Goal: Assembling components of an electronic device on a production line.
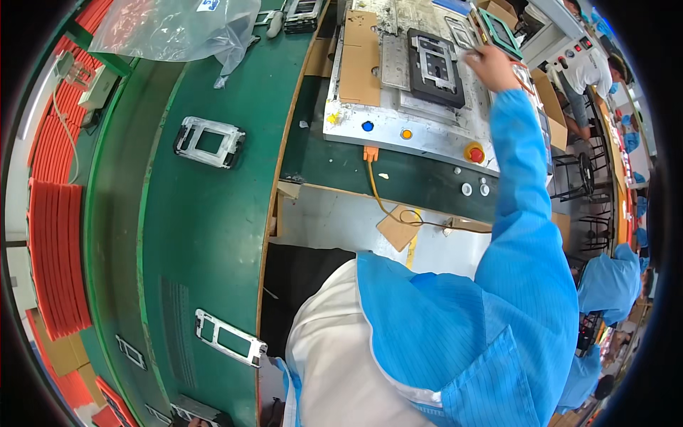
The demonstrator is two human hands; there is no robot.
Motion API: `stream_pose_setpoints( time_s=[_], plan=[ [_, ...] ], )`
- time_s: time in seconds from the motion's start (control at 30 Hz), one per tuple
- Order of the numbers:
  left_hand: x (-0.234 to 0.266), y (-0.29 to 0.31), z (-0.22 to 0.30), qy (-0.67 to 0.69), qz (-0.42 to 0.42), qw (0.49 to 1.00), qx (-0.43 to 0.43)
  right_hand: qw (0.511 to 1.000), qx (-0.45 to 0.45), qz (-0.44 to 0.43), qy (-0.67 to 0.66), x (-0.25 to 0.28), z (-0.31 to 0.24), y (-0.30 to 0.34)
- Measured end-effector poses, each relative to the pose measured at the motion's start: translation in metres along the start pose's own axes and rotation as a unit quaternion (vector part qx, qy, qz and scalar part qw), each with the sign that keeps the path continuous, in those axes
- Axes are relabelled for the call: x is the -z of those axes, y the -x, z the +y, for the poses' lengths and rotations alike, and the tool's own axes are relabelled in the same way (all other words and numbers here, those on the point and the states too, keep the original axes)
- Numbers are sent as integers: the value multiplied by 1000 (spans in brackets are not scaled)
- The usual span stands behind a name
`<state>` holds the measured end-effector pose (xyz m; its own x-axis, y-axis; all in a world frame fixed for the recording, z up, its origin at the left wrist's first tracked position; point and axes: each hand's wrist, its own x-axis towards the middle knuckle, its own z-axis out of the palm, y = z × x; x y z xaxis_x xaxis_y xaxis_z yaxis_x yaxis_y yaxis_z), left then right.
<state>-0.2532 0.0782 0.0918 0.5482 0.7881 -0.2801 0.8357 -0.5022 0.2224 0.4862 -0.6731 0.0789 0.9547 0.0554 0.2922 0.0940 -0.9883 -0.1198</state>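
Note:
My right hand (492,69) reaches over the machine bed, beside a black fixture (420,67) with a silver metal frame (435,62) lying in it. Its fingertips are slightly blurred; they look apart, and nothing shows between them. Just beyond the fingers lies another thin pale frame (461,32). Down at the green table's right edge is a silver rectangular frame (229,337), its near right end by my left sleeve (286,373). My left hand is mostly hidden there, and whether it touches that frame is unclear.
A silver-black frame (208,142) lies on the green table (206,242). The machine front carries a red knob (474,152) and blue (367,126) and orange buttons (406,134). An orange cable (375,185) hangs below. A clear plastic bag (171,28) covers the far left; co-workers sit at right.

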Motion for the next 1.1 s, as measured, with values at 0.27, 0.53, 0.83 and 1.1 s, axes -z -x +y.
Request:
stream_pose_setpoints(
  time_s=[0.27,0.53,0.83,1.1],
  plan=[
    [-9,43,13,-43,131,982,-129,980,59,-161,103,-109,0,-95],
    [-17,8,24,-55,258,962,-74,953,144,-231,133,-99,144,-192],
    [-16,-11,-1,-90,238,963,-84,979,153,-113,66,-36,76,-165],
    [37,19,46,-216,356,899,-135,941,325,44,86,15,-212,-114]
  ],
)
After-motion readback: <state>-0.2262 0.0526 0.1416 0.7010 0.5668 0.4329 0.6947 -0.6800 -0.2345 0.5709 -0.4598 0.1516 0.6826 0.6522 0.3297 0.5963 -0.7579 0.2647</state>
